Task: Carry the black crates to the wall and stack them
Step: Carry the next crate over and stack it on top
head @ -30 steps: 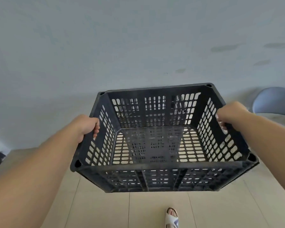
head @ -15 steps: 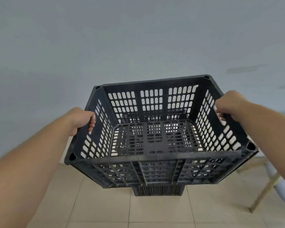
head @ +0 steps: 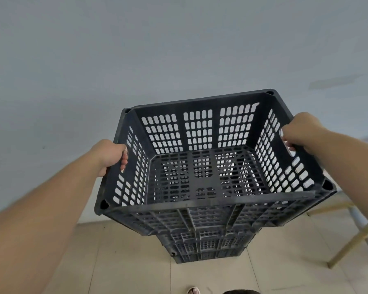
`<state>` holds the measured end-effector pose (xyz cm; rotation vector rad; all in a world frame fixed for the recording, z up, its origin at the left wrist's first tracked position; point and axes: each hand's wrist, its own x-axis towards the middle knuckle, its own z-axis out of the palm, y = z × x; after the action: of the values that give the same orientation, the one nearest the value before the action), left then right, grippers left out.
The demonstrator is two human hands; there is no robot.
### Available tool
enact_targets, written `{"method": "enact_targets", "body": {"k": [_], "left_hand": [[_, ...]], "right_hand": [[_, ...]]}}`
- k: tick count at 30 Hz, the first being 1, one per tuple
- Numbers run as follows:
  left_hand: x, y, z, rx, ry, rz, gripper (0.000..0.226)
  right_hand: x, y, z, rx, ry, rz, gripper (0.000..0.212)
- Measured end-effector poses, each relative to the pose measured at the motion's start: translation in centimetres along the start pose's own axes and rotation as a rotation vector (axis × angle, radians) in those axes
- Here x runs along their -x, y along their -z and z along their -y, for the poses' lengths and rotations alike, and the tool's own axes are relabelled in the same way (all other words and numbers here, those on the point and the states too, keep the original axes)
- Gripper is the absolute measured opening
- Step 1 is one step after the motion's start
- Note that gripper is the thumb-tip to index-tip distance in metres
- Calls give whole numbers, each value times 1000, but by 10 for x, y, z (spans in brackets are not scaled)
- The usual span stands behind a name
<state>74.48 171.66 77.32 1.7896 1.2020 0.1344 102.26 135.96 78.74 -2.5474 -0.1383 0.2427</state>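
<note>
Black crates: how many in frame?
2 at least. The held crate hangs between left hand and right hand; a lower crate sits on the floor beneath, mostly hidden; more may be stacked there.

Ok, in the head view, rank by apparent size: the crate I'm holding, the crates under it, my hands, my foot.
1. held crate, largest by far.
2. crates below it, only partly visible.
3. left hand and right hand look alike; not ranked.
4. foot, smallest, cut off by the frame edge.
</note>
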Motion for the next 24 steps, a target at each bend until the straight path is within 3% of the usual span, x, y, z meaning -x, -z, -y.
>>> {"method": "enact_targets", "body": {"k": [17,24], "left_hand": [[-81,-35,-37,-114,37,-7,28],[-81,-38,-37,-145,67,12,30]], "right_hand": [[-92,-29,33,143,-13,160,13],[-105,-30,28,200,34,190,29]]}}
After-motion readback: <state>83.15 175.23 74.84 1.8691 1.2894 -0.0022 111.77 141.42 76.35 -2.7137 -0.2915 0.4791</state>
